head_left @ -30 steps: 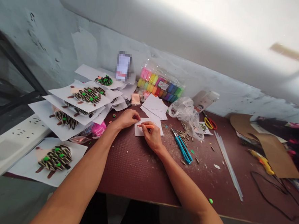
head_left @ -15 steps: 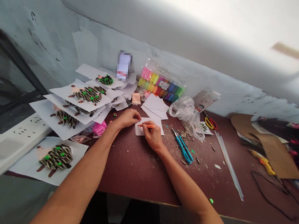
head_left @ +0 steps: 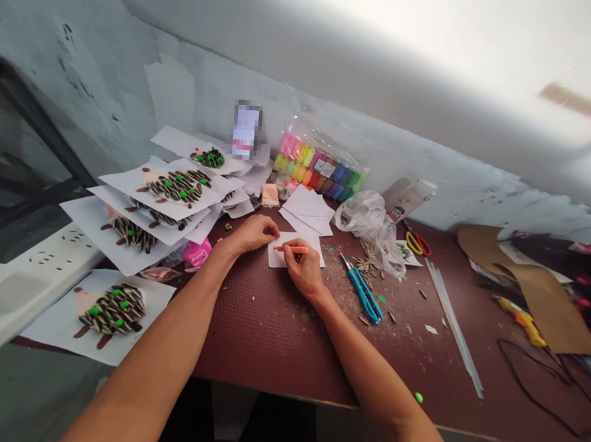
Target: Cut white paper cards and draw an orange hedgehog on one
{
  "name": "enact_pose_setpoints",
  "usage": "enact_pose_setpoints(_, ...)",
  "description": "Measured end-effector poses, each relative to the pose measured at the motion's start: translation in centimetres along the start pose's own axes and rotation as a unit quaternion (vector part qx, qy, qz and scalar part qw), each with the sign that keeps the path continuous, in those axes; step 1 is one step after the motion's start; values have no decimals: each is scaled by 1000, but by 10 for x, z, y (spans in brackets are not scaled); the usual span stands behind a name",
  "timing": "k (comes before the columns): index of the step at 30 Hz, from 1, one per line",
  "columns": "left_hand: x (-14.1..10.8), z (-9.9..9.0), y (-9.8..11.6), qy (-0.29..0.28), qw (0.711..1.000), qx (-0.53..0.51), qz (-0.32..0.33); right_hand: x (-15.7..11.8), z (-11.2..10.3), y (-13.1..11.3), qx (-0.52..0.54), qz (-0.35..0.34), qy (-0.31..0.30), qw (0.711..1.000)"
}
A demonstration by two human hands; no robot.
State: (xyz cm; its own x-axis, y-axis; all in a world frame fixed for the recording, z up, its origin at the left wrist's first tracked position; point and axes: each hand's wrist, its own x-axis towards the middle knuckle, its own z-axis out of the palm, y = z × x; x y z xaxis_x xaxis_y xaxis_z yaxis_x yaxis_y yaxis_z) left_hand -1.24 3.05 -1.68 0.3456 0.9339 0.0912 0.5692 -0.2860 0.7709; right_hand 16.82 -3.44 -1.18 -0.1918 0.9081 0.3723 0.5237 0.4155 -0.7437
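Note:
A small sheet of white paper [head_left: 301, 241] lies on the dark red table. At its upper left corner, my left hand [head_left: 255, 233] is bent with the fingers pressed together on the paper. My right hand [head_left: 303, 268] rests on the lower part of the sheet, its fingers closed around an orange pen [head_left: 296, 250]. The pen lies at a low slant, pointing left over the paper; any marks there are too small to make out. More white sheets [head_left: 309, 210] lie just behind.
Left is a pile of sheets with seed-covered hedgehog pictures [head_left: 177, 186], near a white power strip [head_left: 37, 258]. Coloured clay [head_left: 323, 169] stands at the wall. Rightward lie a blue cutter [head_left: 364, 292], seeds [head_left: 370, 267], scissors [head_left: 418, 243], clear glue sticks [head_left: 454, 327] and a glue gun [head_left: 522, 319].
The view has shifted very slightly. Both hands keep their places on the paper, and the orange pen shows hardly any movement.

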Motion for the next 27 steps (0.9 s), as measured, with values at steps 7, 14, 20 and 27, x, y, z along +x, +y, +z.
enact_pose_setpoints(7, -1, -1, 2, -3, 1000, -1, -5, 1, 0, 0, -3, -5, -4, 1000)
enact_pose_setpoints(14, -1, 0, 1, -1, 1000, 2, -6, -1, 0, 1, -12, 11, 9, 1000)
enact_pose_setpoints(20, -1, 0, 1, -2, 1000, 2, -3, 0, 0, 0, -4, 0, 0, 1000)
enact_pose_setpoints(27, -1, 1, 0, -1, 1000, 0, 0, 0, 0, 1, -15, 6, 6, 1000)
